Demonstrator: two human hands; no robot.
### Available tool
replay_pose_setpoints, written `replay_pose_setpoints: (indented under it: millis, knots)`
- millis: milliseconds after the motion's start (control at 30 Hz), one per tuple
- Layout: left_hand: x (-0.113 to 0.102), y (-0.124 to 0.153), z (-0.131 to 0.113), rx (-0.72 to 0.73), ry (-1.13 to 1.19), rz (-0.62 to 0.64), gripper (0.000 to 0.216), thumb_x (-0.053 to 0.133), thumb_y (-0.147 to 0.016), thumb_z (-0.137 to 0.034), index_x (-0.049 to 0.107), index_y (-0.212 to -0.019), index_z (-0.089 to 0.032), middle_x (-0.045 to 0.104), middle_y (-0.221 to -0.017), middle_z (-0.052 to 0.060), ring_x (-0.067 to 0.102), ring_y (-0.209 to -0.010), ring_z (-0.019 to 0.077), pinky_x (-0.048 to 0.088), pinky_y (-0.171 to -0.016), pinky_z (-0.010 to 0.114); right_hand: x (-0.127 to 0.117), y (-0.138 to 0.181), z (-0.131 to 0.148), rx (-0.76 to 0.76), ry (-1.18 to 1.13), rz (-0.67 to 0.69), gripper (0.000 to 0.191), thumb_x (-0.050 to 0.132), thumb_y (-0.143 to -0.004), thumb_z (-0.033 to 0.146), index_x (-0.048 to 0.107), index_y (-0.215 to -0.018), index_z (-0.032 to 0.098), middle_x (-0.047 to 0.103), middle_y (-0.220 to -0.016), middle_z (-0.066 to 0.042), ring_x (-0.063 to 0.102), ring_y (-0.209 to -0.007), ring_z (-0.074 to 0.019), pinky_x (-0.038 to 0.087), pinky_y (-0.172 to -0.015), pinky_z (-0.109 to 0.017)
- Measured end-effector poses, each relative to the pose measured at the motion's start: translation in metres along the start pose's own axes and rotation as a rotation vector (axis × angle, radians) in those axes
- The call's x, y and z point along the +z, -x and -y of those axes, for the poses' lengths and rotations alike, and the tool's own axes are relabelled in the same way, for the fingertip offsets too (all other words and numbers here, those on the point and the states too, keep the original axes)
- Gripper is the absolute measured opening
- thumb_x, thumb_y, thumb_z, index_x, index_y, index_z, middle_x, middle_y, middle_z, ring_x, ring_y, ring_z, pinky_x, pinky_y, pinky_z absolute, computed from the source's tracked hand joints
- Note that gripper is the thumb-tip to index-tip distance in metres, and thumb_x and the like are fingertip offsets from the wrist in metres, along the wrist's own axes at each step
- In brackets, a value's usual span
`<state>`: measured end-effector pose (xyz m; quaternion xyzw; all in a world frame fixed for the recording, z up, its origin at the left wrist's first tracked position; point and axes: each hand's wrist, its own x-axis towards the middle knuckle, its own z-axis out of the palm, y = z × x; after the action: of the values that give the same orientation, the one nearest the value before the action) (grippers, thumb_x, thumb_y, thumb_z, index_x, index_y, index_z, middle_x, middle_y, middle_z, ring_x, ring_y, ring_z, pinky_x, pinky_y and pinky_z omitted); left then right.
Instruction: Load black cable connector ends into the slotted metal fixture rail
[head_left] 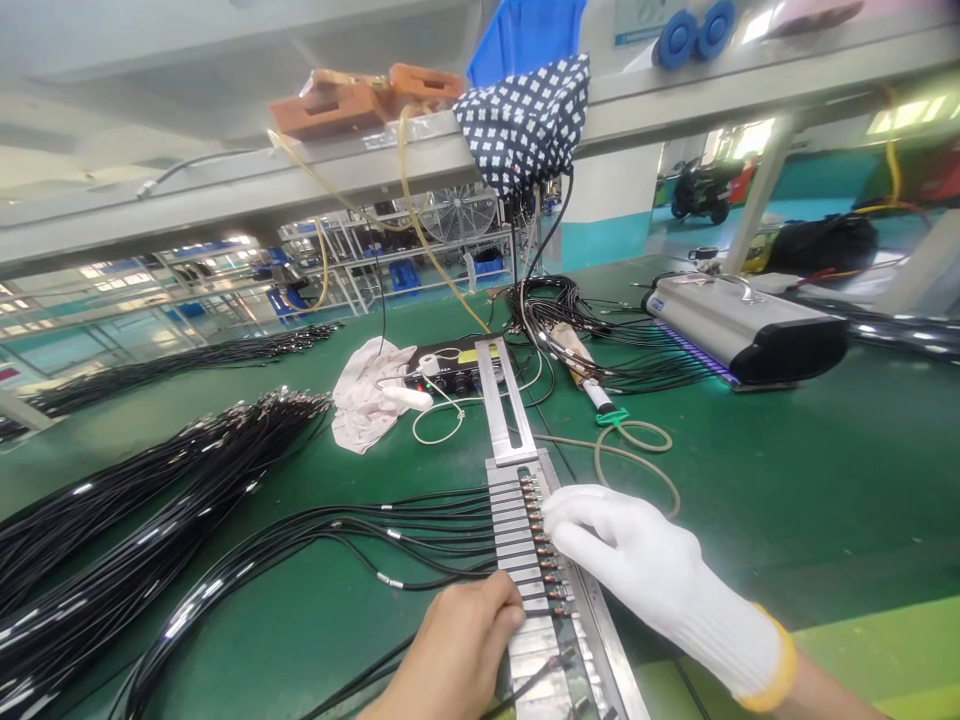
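A long metal fixture lies on the green table and several black cables sit side by side in its slots, connector tips pointing right. My left hand, bare, rests on the fixture's near left side, its fingers curled over a cable. In a white glove, my right hand lies flat at the fixture's right edge, fingertips touching the row of connector tips.
Bundles of black cables cover the left of the table. A white cloth, a small black control box, a coiled cable heap and a grey lamp unit stand behind. A shelf runs overhead.
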<state>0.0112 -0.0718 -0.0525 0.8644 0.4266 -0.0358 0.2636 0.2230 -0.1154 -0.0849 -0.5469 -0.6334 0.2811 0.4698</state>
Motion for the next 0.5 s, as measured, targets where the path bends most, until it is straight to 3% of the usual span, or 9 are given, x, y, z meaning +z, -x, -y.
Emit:
replay_pose_setpoints:
  millis: [200, 400, 500]
  knots:
    - [-0.003, -0.002, -0.006, -0.011, -0.058, 0.034, 0.015, 0.039, -0.096, -0.020, 0.052, -0.090, -0.014, 0.057, -0.080, 0.001, 0.045, -0.071, 0.0115, 0.029, -0.067, 0.023, 0.007, 0.000, -0.002, -0.014, 0.052, 0.054, 0.015, 0.049, -0.088, 0.021, 0.064, -0.090, 0.019, 0.060, -0.111, 0.003, 0.053, -0.105, -0.0113, 0.039, -0.095, -0.026]
    - [-0.011, -0.002, -0.017, -0.032, -0.171, 0.091, 0.013, 0.040, -0.094, -0.021, 0.051, -0.090, -0.016, 0.056, -0.080, 0.001, 0.041, -0.068, 0.0131, 0.027, -0.066, 0.025, 0.022, 0.004, -0.011, -0.172, 0.200, 0.003, 0.022, 0.060, -0.080, 0.020, 0.068, -0.100, 0.015, 0.057, -0.127, -0.007, 0.046, -0.124, -0.0258, 0.037, -0.105, -0.043]
    - [-0.011, -0.003, -0.016, -0.035, -0.220, 0.108, 0.011, 0.041, -0.093, -0.021, 0.050, -0.088, -0.018, 0.055, -0.078, 0.001, 0.040, -0.066, 0.0128, 0.026, -0.065, 0.025, 0.027, 0.004, -0.010, -0.128, 0.272, 0.074, 0.028, 0.066, -0.077, 0.022, 0.070, -0.104, 0.015, 0.054, -0.132, -0.008, 0.041, -0.129, -0.0291, 0.034, -0.108, -0.047]
